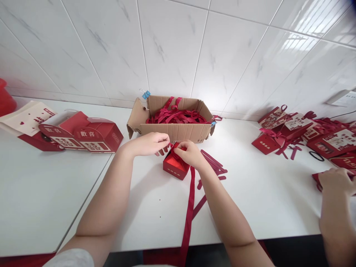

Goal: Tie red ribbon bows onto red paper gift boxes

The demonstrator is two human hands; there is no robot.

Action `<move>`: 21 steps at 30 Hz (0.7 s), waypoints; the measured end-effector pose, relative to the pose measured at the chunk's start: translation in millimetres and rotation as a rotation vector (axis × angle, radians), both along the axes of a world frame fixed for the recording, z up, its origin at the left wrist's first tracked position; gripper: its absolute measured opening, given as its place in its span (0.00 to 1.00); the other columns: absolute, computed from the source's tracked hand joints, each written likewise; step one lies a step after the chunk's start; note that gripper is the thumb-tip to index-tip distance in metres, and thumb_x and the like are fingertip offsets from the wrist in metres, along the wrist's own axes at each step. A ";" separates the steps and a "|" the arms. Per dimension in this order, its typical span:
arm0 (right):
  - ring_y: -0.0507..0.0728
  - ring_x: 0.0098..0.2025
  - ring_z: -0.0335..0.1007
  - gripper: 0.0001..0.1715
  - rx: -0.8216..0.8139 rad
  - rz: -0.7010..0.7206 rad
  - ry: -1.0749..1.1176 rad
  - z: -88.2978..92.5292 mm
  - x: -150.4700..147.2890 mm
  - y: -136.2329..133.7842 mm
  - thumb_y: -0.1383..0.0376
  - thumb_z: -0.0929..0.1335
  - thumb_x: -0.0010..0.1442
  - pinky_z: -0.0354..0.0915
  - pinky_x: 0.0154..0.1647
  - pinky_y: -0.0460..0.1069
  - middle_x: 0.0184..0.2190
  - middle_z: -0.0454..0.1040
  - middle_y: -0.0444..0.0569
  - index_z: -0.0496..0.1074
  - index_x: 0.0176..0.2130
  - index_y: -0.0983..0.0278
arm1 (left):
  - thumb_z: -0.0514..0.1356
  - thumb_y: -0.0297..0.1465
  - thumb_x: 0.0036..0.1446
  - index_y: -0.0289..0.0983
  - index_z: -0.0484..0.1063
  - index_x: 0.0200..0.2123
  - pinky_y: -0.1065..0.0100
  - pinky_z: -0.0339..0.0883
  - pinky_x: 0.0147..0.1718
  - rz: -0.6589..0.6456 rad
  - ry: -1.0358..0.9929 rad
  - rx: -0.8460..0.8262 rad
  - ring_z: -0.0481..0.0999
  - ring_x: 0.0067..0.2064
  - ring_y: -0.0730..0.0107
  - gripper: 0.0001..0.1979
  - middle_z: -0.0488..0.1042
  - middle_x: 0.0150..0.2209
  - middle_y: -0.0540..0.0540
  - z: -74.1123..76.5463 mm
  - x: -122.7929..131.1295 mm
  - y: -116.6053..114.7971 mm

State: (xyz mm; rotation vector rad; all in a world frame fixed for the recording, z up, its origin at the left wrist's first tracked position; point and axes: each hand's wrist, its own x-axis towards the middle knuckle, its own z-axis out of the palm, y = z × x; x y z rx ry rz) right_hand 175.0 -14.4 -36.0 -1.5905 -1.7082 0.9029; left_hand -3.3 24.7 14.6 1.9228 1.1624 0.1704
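Note:
A small red box [175, 170] stands on the white table in front of me, its top between my hands. My left hand [157, 144] is at the box's back left edge, thumb and fingertips drawn together; what they hold is too small to make out. My right hand [189, 152] pinches at the top of the box, where dark red ribbon shows. A long red ribbon [190, 207] runs from beside the box down over the table's front edge. Dark red strips [213, 163] lie to the right of the box, partly behind my right forearm.
Behind the box, a cardboard box [169, 129] holds a heap of red ribbons [180, 115]. Red boxes [94, 135] stand at the left, finished-looking ribboned boxes [266, 142] at the right. Another person's hand [336, 181] works at the far right.

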 end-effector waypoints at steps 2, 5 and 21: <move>0.55 0.40 0.66 0.11 -0.007 0.002 -0.001 0.8 -0.2 -0.6 0.64 0.64 0.51 0.60 0.42 0.49 0.32 0.73 0.45 0.66 0.19 0.63 | 0.52 0.49 0.56 0.39 0.66 0.30 0.68 0.71 0.32 0.006 -0.003 0.009 0.76 0.38 0.63 0.18 0.74 0.37 0.47 1.1 0.9 -0.8; 0.56 0.42 0.66 0.11 -0.017 -0.001 -0.001 0.9 -0.3 -1.0 0.63 0.64 0.51 0.60 0.43 0.50 0.34 0.73 0.46 0.66 0.20 0.63 | 0.52 0.50 0.56 0.40 0.68 0.30 0.68 0.67 0.30 0.009 0.030 0.075 0.75 0.35 0.64 0.19 0.75 0.36 0.47 1.3 2.8 -1.2; 0.58 0.45 0.66 0.09 -0.023 -0.008 -0.015 -1.4 1.2 0.8 0.61 0.65 0.52 0.60 0.47 0.52 0.39 0.72 0.48 0.70 0.25 0.62 | 0.52 0.44 0.58 0.40 0.68 0.28 0.68 0.60 0.26 -0.025 -0.023 0.238 0.71 0.29 0.67 0.15 0.74 0.28 0.49 1.9 5.7 -1.5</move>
